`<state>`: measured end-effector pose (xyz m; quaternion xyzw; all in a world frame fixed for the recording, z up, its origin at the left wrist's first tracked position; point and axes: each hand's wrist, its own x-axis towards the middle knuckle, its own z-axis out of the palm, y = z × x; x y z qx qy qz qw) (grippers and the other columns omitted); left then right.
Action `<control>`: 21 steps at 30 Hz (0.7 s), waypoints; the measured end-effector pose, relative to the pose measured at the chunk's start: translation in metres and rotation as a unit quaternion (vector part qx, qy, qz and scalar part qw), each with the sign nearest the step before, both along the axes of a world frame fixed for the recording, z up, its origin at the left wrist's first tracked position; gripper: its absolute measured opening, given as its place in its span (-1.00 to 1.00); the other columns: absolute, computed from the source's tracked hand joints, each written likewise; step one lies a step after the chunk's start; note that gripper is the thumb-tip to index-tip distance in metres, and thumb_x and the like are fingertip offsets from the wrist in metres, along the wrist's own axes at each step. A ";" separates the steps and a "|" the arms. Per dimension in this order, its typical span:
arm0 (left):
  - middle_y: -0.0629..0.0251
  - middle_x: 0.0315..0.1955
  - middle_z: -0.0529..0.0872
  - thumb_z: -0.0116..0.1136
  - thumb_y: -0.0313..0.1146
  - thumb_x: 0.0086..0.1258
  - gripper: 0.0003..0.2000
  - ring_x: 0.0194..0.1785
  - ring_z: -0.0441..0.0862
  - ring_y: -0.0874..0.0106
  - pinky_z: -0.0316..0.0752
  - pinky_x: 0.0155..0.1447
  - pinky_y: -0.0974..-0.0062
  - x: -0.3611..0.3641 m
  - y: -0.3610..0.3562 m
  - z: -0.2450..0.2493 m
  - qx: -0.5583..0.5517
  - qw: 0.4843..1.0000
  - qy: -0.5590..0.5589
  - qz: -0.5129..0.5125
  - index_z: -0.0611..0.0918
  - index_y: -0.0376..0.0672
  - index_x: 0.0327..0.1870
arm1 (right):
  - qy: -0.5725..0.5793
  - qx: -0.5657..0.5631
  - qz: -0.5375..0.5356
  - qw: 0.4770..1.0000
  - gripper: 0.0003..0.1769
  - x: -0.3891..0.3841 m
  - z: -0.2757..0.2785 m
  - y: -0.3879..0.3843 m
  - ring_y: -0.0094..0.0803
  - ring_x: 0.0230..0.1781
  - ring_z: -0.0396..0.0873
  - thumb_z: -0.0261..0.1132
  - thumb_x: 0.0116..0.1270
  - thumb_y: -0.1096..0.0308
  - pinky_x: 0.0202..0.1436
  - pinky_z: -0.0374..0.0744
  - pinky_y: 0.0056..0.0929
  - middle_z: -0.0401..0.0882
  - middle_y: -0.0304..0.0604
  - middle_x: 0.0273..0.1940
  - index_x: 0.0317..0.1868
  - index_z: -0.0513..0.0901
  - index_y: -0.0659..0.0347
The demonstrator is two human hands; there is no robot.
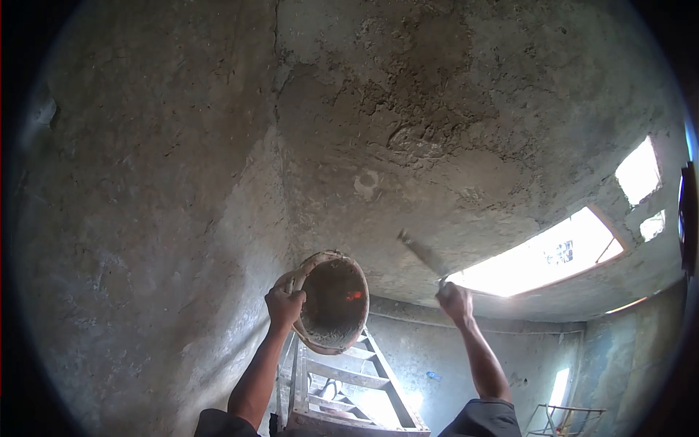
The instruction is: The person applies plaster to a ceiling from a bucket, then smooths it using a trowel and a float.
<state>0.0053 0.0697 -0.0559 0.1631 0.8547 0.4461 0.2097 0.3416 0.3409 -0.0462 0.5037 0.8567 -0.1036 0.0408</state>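
My left hand [285, 306] is closed on the rim of a round, mortar-crusted bucket [333, 302], tilted so that its inside faces me. A small red-orange spot shows inside it. On the right, my right hand [454, 300] is closed round the handle of a trowel [422, 253], whose blade is blurred and points up and left. Behind the trowel lies a grey plastered wall [408, 182] with rough, darker wet mortar [429, 109] higher up. Whether the blade touches the wall cannot be told.
A ladder [349, 375] stands below the bucket. At the left rises another plastered wall [145, 218], meeting the first in a corner. A bright window opening [546, 255] and smaller openings [639, 171] are on the right. A metal frame [568, 419] stands at the lower right.
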 end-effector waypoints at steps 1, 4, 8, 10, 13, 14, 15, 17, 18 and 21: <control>0.07 -0.60 0.68 0.22 -0.31 -0.15 -0.78 -0.48 0.67 0.21 0.54 -0.29 0.28 -0.002 -0.005 0.001 -0.001 1.000 0.002 -0.003 0.66 -0.29 -0.53 | -0.050 -0.034 0.017 0.998 -0.63 0.003 0.002 -0.023 0.06 -0.24 0.66 0.27 0.15 0.09 -0.18 0.62 -0.07 0.66 0.15 -0.29 -0.20 0.68 0.21; 0.04 -0.60 0.67 0.21 -0.31 -0.14 -0.79 -0.48 0.67 0.18 0.54 -0.29 0.26 -0.005 -0.010 0.003 0.000 0.999 0.050 0.002 0.65 -0.30 -0.55 | -0.129 -0.080 -0.076 0.986 -0.58 0.052 -0.063 -0.025 0.05 -0.18 0.65 0.21 0.16 0.12 -0.12 0.62 -0.04 0.69 -0.02 -0.26 0.04 0.59 -0.02; 0.04 -0.70 0.60 0.20 -0.34 -0.12 -0.84 -0.57 0.61 0.09 0.49 -0.37 0.19 -0.005 -0.008 -0.013 0.040 0.992 0.119 -0.001 0.59 -0.28 -0.64 | -0.037 -0.032 -0.029 0.998 -0.63 0.003 -0.011 -0.017 0.12 -0.27 0.62 0.24 0.13 0.16 -0.18 0.60 0.01 0.63 0.14 -0.30 -0.09 0.59 0.16; 0.03 -0.70 0.60 0.20 -0.36 -0.11 -0.84 -0.56 0.61 0.09 0.49 -0.37 0.20 -0.003 -0.009 -0.008 0.038 0.993 0.115 -0.004 0.59 -0.29 -0.63 | 0.063 -0.031 -0.055 0.996 -0.59 -0.020 -0.003 0.009 0.08 -0.37 0.63 0.30 0.11 0.13 -0.31 0.56 -0.09 0.61 0.17 -0.41 -0.17 0.56 0.30; 0.01 -0.63 0.64 0.20 -0.35 -0.11 -0.82 -0.50 0.64 0.09 0.53 -0.31 0.21 -0.002 -0.012 -0.010 0.022 0.994 0.110 -0.008 0.62 -0.31 -0.55 | 0.199 0.031 -0.021 0.979 -0.62 -0.052 0.021 0.038 0.05 -0.46 0.62 0.39 0.12 0.14 -0.42 0.50 -0.11 0.59 0.15 -0.50 -0.21 0.50 0.23; -0.01 -0.57 0.68 0.21 -0.33 -0.12 -0.77 -0.43 0.68 0.08 0.55 -0.26 0.23 -0.003 -0.012 -0.011 0.006 0.994 0.113 -0.011 0.65 -0.31 -0.48 | 0.225 0.025 -0.006 0.974 -0.61 -0.072 0.047 0.038 0.05 -0.48 0.61 0.39 0.11 0.16 -0.42 0.50 -0.12 0.58 0.13 -0.51 -0.21 0.50 0.24; -0.01 -0.57 0.68 0.21 -0.33 -0.12 -0.77 -0.43 0.68 0.08 0.55 -0.26 0.23 -0.004 -0.013 -0.010 0.007 0.993 0.114 -0.012 0.65 -0.31 -0.48 | 0.252 0.054 0.026 0.966 -0.62 -0.086 0.052 0.048 0.03 -0.49 0.60 0.39 0.10 0.16 -0.42 0.50 -0.12 0.58 0.13 -0.52 -0.22 0.52 0.24; 0.00 -0.57 0.68 0.22 -0.33 -0.12 -0.77 -0.44 0.69 0.11 0.55 -0.27 0.24 -0.004 -0.014 -0.009 0.009 0.996 0.094 -0.007 0.65 -0.33 -0.48 | 0.279 0.083 0.058 0.955 -0.64 -0.108 0.058 0.069 0.02 -0.50 0.60 0.40 0.10 0.16 -0.42 0.50 -0.12 0.58 0.12 -0.52 -0.23 0.53 0.24; 0.00 -0.57 0.68 0.22 -0.33 -0.12 -0.77 -0.44 0.69 0.11 0.55 -0.27 0.24 -0.003 -0.014 -0.008 0.010 0.995 0.096 -0.007 0.65 -0.33 -0.48 | 0.285 0.117 0.134 0.942 -0.65 -0.119 0.063 0.082 0.00 -0.50 0.60 0.40 0.09 0.17 -0.41 0.51 -0.12 0.58 0.11 -0.51 -0.25 0.56 0.24; 0.02 -0.66 0.63 0.22 -0.36 -0.14 -0.82 -0.55 0.63 0.12 0.53 -0.32 0.23 0.001 -0.014 -0.004 0.017 0.996 0.091 0.005 0.60 -0.31 -0.61 | 0.285 0.134 0.215 0.924 -0.68 -0.148 0.079 0.106 -0.03 -0.49 0.61 0.39 0.09 0.17 -0.40 0.52 -0.13 0.60 0.10 -0.48 -0.28 0.60 0.22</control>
